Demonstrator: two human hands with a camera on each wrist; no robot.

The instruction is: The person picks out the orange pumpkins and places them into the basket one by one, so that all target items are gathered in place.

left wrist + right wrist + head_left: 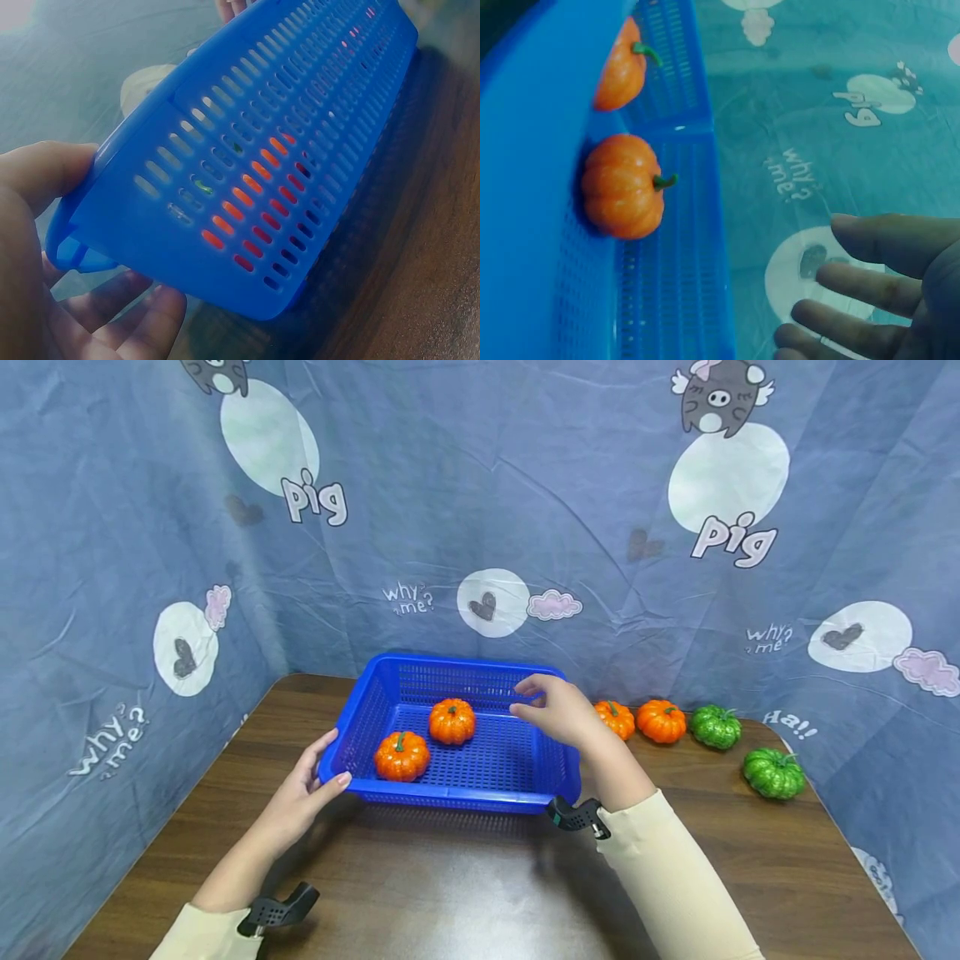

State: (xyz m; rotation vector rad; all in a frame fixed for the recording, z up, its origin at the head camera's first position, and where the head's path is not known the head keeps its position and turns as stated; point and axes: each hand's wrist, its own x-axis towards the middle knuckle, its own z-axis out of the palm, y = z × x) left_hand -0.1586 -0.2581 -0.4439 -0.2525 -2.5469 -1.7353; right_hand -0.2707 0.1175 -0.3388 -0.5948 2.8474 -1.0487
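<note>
A blue plastic basket (457, 795) with slotted walls stands on the table. Inside it, towards the left, sit two small orange pumpkins, one nearer the front (402, 757) and one farther back (452, 721). At the basket's front left corner, my left hand (294, 803) holds the rim; in the left wrist view its thumb (64, 169) lies on the rim and the fingers curl beneath. My right hand (558, 710) hovers over the basket's right side, holding nothing. Its fingers (855, 326) are spread and loosely bent in the right wrist view.
Right of the basket, two more orange pumpkins (662, 722) stand at the table's back edge, one partly behind my right hand. Two green pumpkins (716, 727) (774, 773) sit farther right. A blue printed cloth (420, 543) hangs behind the wooden table (450, 885).
</note>
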